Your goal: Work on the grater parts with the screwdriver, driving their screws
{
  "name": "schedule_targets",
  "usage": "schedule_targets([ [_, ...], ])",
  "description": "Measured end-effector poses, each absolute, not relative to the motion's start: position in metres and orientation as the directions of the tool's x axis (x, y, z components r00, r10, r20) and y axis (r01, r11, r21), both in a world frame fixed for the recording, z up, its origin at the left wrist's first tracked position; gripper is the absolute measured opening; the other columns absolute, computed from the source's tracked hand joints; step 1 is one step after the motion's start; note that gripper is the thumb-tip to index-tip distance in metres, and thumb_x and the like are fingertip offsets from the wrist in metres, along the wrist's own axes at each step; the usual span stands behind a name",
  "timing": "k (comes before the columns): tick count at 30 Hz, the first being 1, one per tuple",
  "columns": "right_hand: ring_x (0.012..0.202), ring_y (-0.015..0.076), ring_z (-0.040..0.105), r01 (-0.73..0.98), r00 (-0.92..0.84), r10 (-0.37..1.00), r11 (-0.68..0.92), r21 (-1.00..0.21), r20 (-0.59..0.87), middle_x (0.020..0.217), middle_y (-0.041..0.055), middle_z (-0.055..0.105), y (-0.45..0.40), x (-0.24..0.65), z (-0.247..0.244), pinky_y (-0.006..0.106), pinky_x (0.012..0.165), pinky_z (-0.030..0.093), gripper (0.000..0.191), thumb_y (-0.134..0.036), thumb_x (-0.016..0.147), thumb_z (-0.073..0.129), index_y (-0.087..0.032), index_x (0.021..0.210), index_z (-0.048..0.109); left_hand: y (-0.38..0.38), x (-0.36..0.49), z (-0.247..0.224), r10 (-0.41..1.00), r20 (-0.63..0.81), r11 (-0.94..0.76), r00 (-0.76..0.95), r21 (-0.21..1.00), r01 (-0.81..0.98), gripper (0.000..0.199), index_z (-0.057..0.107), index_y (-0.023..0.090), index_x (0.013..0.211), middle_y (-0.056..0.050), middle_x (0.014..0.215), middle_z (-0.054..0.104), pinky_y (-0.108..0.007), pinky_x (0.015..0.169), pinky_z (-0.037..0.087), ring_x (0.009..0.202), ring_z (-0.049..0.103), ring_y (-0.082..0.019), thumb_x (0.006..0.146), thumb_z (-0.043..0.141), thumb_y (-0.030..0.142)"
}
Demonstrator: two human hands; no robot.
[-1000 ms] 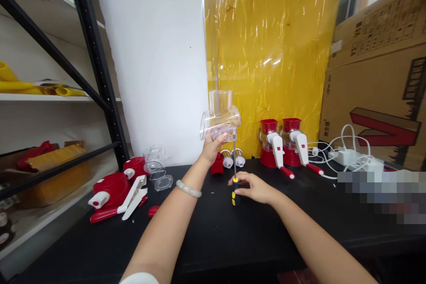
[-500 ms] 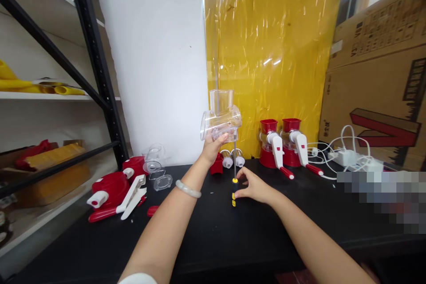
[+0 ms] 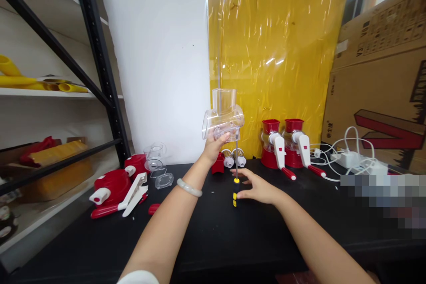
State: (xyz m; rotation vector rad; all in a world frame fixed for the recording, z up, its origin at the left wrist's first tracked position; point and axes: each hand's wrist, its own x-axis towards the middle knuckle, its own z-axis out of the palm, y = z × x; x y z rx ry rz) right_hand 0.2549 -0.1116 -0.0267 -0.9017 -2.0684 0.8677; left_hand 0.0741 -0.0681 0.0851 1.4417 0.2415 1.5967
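Left hand (image 3: 214, 147) grips the housing (image 3: 224, 117). At its six o'clock, the right hand (image 3: 258, 188), half open, apparently touches the screwdriver (image 3: 236, 181).

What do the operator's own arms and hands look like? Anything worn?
No gloves on the left hand or right hand. The left arm wears a smooth, glossy, pale whitish bangle near the wrist, and a white sleeve edge shows at the frame bottom. The right forearm shows no jewellery.
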Motion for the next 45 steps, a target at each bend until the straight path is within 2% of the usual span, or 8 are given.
schedule_targets([
  [7,0.098,0.0253,0.061,0.487,-0.441,0.837,0.526,-0.698,0.323,0.098,0.0047,0.063,-0.1101,0.2517,-0.0291,0.043,0.093,0.049,0.041,-0.047,0.066,0.085,-0.021,0.085,0.061,-0.0685,0.0741,0.0854,0.728,0.673,-0.537,0.132,0.679,-0.501,0.053,0.059,0.02,0.101,-0.006,0.103,0.074,-0.042,0.084,0.057,0.094,0.071,-0.023,0.06,0.087,0.039],
  [13,0.123,0.0282,0.051,0.416,-0.497,0.792,0.575,-0.704,0.353,0.127,0.0094,0.057,-0.1121,0.2551,-0.0269,0.046,0.106,0.041,0.062,-0.047,0.07,0.082,-0.024,0.122,0.058,-0.0677,0.0743,0.0851,0.733,0.668,-0.535,0.127,0.682,-0.499,0.053,0.058,0.02,0.101,-0.005,0.101,0.074,-0.041,0.084,0.057,0.093,0.072,-0.023,0.061,0.086,0.038],
  [18,0.107,0.0283,0.058,0.437,-0.482,0.792,0.588,-0.681,0.375,0.105,0.007,0.064,-0.1098,0.2531,-0.0281,0.047,0.1,0.045,0.041,-0.052,0.066,0.084,-0.022,0.086,0.064,-0.0698,0.0743,0.0864,0.727,0.674,-0.544,0.13,0.681,-0.49,0.051,0.058,0.021,0.099,-0.005,0.102,0.074,-0.04,0.083,0.058,0.094,0.071,-0.023,0.061,0.086,0.039],
  [24,0.122,0.0273,0.053,0.377,-0.484,0.806,0.543,-0.75,0.34,0.13,0.0086,0.057,-0.1138,0.2542,-0.0267,0.046,0.102,0.045,0.062,-0.047,0.069,0.082,-0.025,0.121,0.058,-0.069,0.074,0.0854,0.729,0.672,-0.533,0.132,0.678,-0.507,0.054,0.057,0.02,0.101,-0.006,0.101,0.074,-0.044,0.085,0.057,0.094,0.072,-0.024,0.06,0.087,0.039],
  [30,0.102,0.0261,0.061,0.397,-0.486,0.794,0.573,-0.717,0.365,0.101,0.0054,0.064,-0.1107,0.251,-0.028,0.044,0.094,0.049,0.039,-0.053,0.07,0.08,-0.022,0.085,0.062,-0.0672,0.0738,0.085,0.729,0.671,-0.535,0.135,0.682,-0.499,0.054,0.058,0.02,0.102,-0.006,0.103,0.073,-0.047,0.088,0.056,0.097,0.071,-0.026,0.061,0.086,0.04],
  [36,0.122,0.0272,0.055,0.275,-0.52,0.777,0.546,-0.792,0.355,0.128,0.0095,0.059,-0.1143,0.2509,-0.0274,0.046,0.101,0.046,0.054,-0.051,0.079,0.074,-0.024,0.123,0.057,-0.0677,0.0741,0.0848,0.727,0.674,-0.535,0.132,0.676,-0.506,0.054,0.058,0.02,0.102,-0.006,0.102,0.073,-0.042,0.084,0.057,0.094,0.071,-0.023,0.06,0.086,0.039],
  [41,0.107,0.0267,0.061,0.32,-0.484,0.79,0.56,-0.764,0.377,0.107,0.007,0.064,-0.112,0.2496,-0.0285,0.047,0.097,0.047,0.043,-0.055,0.07,0.08,-0.021,0.089,0.061,-0.0695,0.0743,0.0857,0.728,0.672,-0.531,0.134,0.677,-0.51,0.054,0.057,0.019,0.101,-0.006,0.102,0.073,-0.04,0.083,0.057,0.094,0.072,-0.023,0.06,0.087,0.039],
  [45,0.115,0.0278,0.058,0.334,-0.455,0.829,0.498,-0.8,0.325,0.12,0.0083,0.061,-0.1116,0.2505,-0.03,0.048,0.098,0.047,0.059,-0.052,0.067,0.084,-0.023,0.11,0.056,-0.0689,0.0738,0.086,0.733,0.667,-0.526,0.133,0.68,-0.511,0.055,0.057,0.019,0.101,-0.006,0.104,0.073,-0.044,0.086,0.056,0.095,0.071,-0.024,0.059,0.087,0.038],
])
